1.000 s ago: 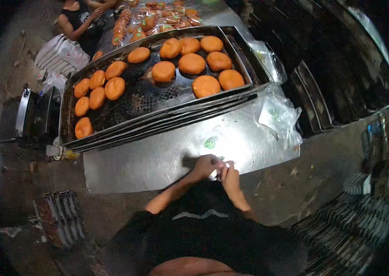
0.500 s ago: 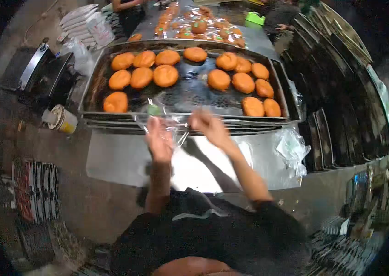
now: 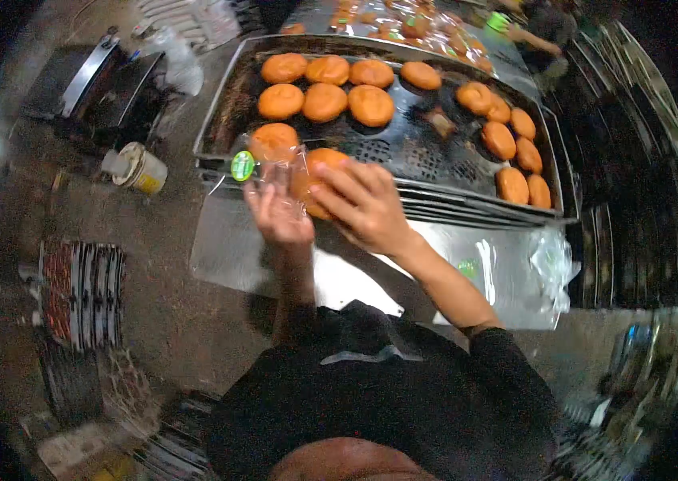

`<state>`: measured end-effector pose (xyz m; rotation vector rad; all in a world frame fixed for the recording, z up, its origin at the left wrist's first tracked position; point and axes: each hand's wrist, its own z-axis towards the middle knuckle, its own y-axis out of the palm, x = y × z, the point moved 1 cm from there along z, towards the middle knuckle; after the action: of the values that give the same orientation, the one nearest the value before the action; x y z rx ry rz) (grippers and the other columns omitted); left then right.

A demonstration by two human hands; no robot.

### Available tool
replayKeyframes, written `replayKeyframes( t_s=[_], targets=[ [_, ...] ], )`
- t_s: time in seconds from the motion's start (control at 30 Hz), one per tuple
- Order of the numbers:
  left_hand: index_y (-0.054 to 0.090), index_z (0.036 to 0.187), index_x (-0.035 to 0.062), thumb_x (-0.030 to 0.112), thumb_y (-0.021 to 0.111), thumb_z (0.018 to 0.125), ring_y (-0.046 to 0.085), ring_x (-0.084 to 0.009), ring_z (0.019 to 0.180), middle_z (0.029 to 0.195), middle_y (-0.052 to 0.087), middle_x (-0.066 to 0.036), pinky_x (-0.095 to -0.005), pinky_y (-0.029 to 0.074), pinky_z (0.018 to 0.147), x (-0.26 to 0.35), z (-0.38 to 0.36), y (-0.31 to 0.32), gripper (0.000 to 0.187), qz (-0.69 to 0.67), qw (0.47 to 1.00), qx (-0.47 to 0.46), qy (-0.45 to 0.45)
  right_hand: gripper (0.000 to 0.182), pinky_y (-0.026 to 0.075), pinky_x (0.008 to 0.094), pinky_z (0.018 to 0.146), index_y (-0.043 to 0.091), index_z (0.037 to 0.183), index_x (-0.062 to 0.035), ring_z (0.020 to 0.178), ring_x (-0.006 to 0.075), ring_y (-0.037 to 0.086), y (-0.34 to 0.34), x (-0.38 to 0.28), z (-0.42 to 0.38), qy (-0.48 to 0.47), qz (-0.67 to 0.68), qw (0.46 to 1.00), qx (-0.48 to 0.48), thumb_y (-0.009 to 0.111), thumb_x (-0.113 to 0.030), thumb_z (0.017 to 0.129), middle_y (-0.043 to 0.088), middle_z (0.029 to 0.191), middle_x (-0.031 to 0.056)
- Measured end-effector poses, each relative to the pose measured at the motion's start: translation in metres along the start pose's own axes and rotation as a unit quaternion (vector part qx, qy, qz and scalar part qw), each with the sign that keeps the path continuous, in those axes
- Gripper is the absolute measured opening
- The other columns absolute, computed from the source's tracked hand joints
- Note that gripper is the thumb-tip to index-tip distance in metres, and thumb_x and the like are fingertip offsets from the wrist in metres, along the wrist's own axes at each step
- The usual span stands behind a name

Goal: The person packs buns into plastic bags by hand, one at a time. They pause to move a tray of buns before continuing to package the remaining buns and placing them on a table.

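The person's left hand (image 3: 281,218) is turning its palm up, fingers loosely curling behind a clear bag (image 3: 278,173) with a green label (image 3: 242,166) at its left side. The right hand (image 3: 373,210) is spreading its fingers fairly wide and bending them over the near right side of an orange-brown bun (image 3: 326,161), which is pressing against the bag; blur and glare are hiding the bag's mouth, so I cannot tell whether the bun is partly inside. Both are hovering over the tray's near left edge.

The bun is looking light and soft, likely denting under a pinch, so its rounded sides are offering the better hold, with fingers spread. The film is looking thin, limp and slippery; its open edge is probably the place to take it.

Beneath, the metal table (image 3: 228,250) is reflecting light, with loose plastic (image 3: 554,264) lying at the right. Beyond the hands, the dark tray (image 3: 399,167) is carrying more buns (image 3: 370,106), in rows at left and a tighter cluster at right. Farther off, bagged buns (image 3: 417,26) are lying beyond the tray, and at far right another person (image 3: 546,40) is reaching an arm near something bright green.
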<state>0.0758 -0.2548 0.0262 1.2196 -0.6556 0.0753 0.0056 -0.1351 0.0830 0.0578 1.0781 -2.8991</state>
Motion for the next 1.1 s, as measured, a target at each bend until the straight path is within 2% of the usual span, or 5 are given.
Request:
replayKeyframes(
  t_s=[0.4, 0.6, 0.87, 1.0, 1.1],
  targets=[
    [0.032, 0.122, 0.0016, 0.027, 0.04, 0.083, 0.042, -0.0262, 0.11, 0.122, 0.04, -0.015, -0.04, 0.036, 0.092, -0.032, -0.044, 0.054, 0.047, -0.243, 0.883, -0.17, -0.365, 0.039, 0.041, 0.0368, 0.085, 0.055, 0.099, -0.0013, 0.1, 0.0293, 0.051, -0.009, -0.009, -0.018, 0.224, 0.062, 0.966, 0.117, 0.066, -0.013, 0.063, 0.052, 0.11, 0.0155],
    [0.039, 0.118, -0.0003, 0.006, 0.053, 0.08, 0.053, -0.0172, 0.092, 0.101, 0.054, -0.009, -0.0324, 0.042, 0.084, -0.031, -0.068, 0.045, 0.041, 0.113, 0.874, -0.202, -0.427, 0.022, 0.044, 0.0373, 0.058, 0.053, 0.085, 0.0007, 0.067, 0.0304, 0.056, -0.029, 0.014, -0.059, 0.466, 0.065, 0.86, 0.197, 0.062, -0.014, 0.071, 0.057, 0.078, 0.017],
    [0.045, 0.116, -0.0015, 0.012, 0.053, 0.083, 0.052, -0.0128, 0.091, 0.097, 0.058, -0.008, -0.0253, 0.041, 0.081, -0.032, -0.113, 0.075, 0.037, 0.297, 0.685, -0.487, -0.453, 0.021, 0.044, 0.0357, 0.061, 0.057, 0.079, 0.0031, 0.067, 0.0313, 0.056, -0.074, 0.131, 0.067, 0.132, -0.071, 0.907, 0.394, 0.058, -0.017, 0.074, 0.058, 0.074, 0.0185],
    [0.058, 0.094, -0.0028, 0.011, 0.05, 0.083, 0.053, -0.0124, 0.083, 0.093, 0.058, -0.008, -0.0251, 0.043, 0.075, -0.036, -0.104, 0.038, 0.02, 0.373, 0.593, -0.631, -0.333, 0.019, 0.045, 0.0366, 0.072, 0.059, 0.088, -0.0022, 0.078, 0.0319, 0.057, -0.041, 0.041, -0.046, 0.276, 0.15, 0.933, 0.177, 0.057, -0.012, 0.072, 0.059, 0.086, 0.0168],
    [0.061, 0.079, -0.0039, 0.008, 0.05, 0.082, 0.054, -0.0124, 0.074, 0.081, 0.058, -0.006, -0.0241, 0.044, 0.067, -0.063, -0.111, 0.004, 0.017, 0.366, 0.751, -0.36, -0.415, 0.017, 0.048, 0.0331, 0.064, 0.062, 0.084, -0.0046, 0.069, 0.0273, 0.059, -0.052, 0.011, -0.195, 0.478, 0.18, 0.849, 0.137, 0.057, -0.017, 0.073, 0.061, 0.082, 0.0134]
  ],
)
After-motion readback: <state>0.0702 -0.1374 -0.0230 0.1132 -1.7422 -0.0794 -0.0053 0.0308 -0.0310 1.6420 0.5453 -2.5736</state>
